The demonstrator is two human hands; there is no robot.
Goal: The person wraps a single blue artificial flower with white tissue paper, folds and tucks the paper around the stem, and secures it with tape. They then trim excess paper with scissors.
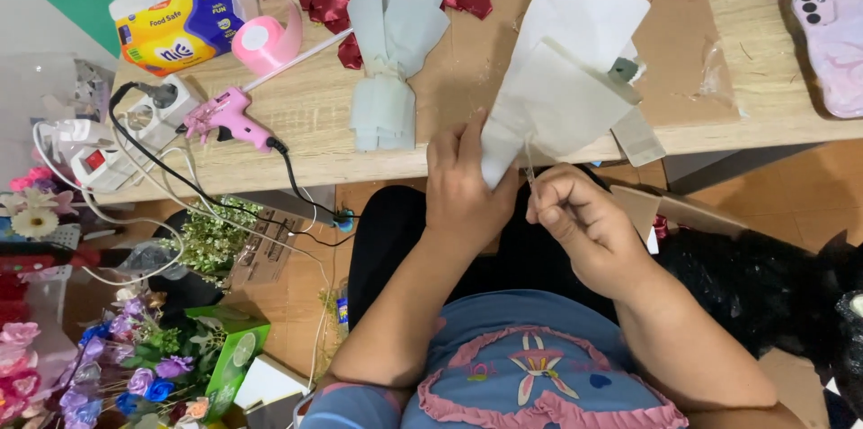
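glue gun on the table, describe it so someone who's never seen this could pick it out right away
Start at the wooden table and go to its left end, near the front edge. The glue gun lies there beside a white power strip, a black cord trailing off the table edge. It is the only pistol-shaped thing there, pink, with a long pale glue stick poking out the back towards a roll of pink ribbon.

Light wooden table [449, 78], evenly lit; brown tiled floor [791, 195] is seen beneath; artificial flowers [54, 375] are heaped at lower left.
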